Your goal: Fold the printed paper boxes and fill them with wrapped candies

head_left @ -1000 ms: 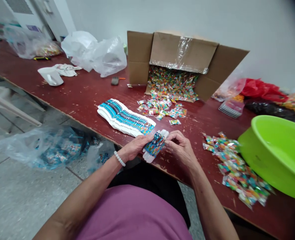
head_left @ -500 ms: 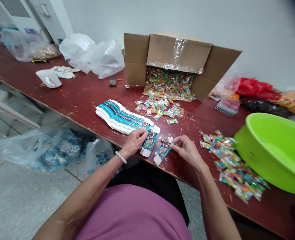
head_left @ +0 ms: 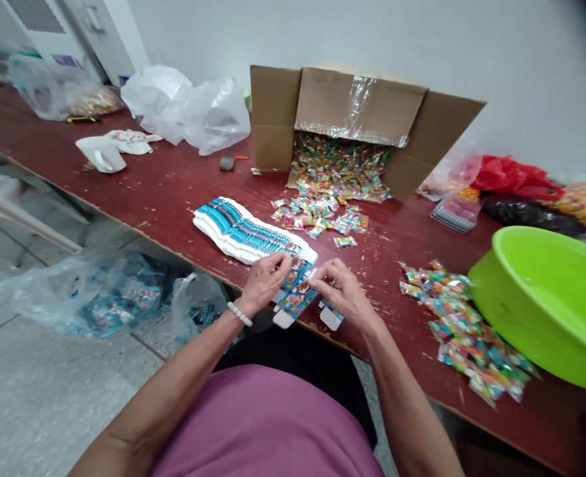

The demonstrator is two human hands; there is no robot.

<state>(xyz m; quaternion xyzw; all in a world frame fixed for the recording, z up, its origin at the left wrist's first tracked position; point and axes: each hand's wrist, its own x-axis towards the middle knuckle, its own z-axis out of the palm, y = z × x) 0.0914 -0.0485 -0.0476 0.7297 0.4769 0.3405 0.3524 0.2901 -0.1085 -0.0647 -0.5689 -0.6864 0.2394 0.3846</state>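
Observation:
A long row of flattened, blue-printed candy boxes (head_left: 245,233) with white flaps lies at the table's front edge. My left hand (head_left: 267,281), with a beaded bracelet at the wrist, pinches at the near end of this row, its fingertips closed on a flat box there. Just beside it, my right hand (head_left: 340,290) has thumb and fingers pinched on the top of a small candy box (head_left: 295,301), which slants toward the table edge. Under the right hand, partly hidden, lies another flat box (head_left: 330,317).
An open cardboard carton (head_left: 357,99) spills wrapped candies (head_left: 322,211) onto the red table (head_left: 163,192). More candies (head_left: 461,331) lie beside a green basin (head_left: 536,311) at right. Plastic bags (head_left: 213,116) and a white scoop (head_left: 101,154) sit at left; a bag of filled packs (head_left: 124,291) is below.
My right hand has moved left, close to my left hand, and now pinches a box there. The box it held before now lies flat beneath it. My left hand has hardly moved.

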